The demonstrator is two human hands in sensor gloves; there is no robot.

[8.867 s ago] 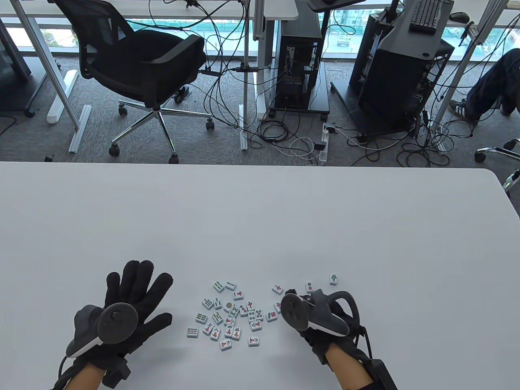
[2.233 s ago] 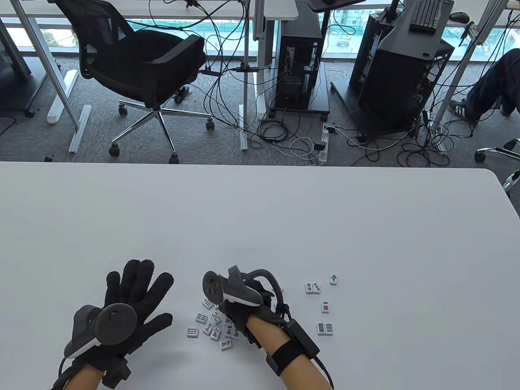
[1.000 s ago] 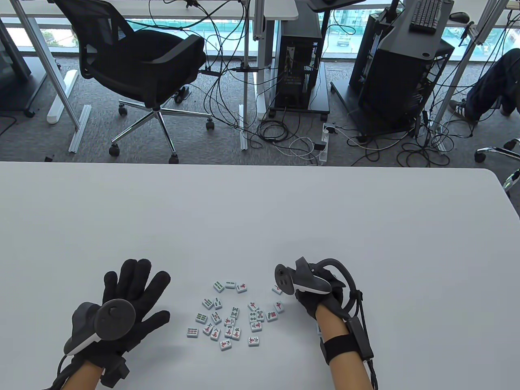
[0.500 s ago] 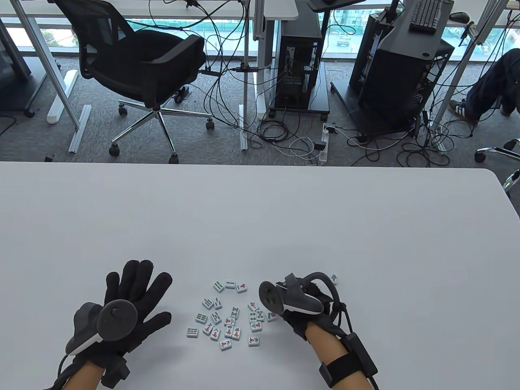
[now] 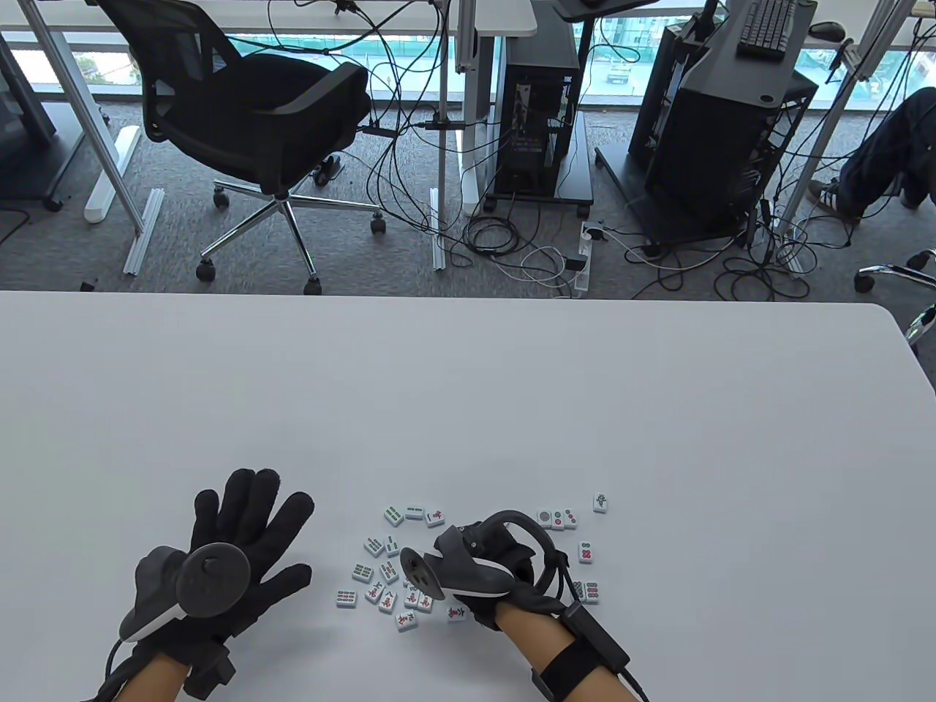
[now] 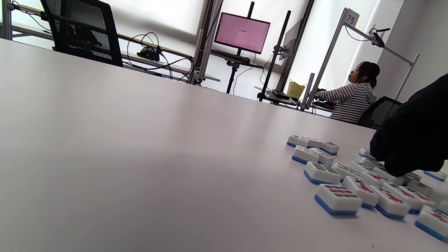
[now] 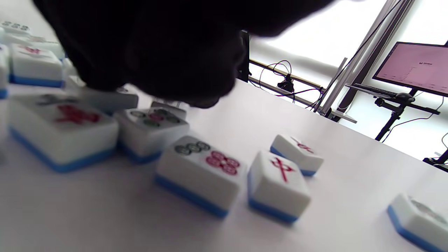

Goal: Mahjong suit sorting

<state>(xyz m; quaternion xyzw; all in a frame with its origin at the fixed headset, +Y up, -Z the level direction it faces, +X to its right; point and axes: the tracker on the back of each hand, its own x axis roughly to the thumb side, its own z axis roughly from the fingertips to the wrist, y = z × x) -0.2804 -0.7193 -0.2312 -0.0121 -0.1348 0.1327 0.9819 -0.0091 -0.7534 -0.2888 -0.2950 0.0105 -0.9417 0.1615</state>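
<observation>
Right hand over the mixed tiles, fingers hidden, grip cannot be told | tiles: small, hard, glossy, likely slippery, light; pinch by opposite side edges | sorted dot tiles well right | left hand flat, fingers spread, on surface

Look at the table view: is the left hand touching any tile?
No. The left hand lies flat on the table, fingers spread, apart from the nearest tile.

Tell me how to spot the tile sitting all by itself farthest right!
Start at the white table and find the black-gloved right hand. Beyond it, past the row of three dotted tiles, lies a lone white mahjong tile. Only it bears a green figure and touches nothing.
</observation>
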